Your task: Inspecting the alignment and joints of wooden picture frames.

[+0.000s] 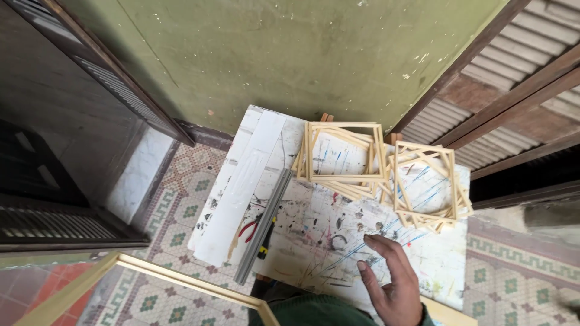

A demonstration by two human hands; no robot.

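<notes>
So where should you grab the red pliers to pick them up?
Grip the pliers by the red handles, coming from the left, over the white board. The handles splay out that way, while the head end is hidden by the grey metal bar. The right hand is nearest.

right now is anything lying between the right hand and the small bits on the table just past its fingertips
Nothing visible. The right hand hovers open above the paint-stained table, and the small bits lie just beyond its fingertips with only bare tabletop between. The frame stacks sit farther back.
</notes>
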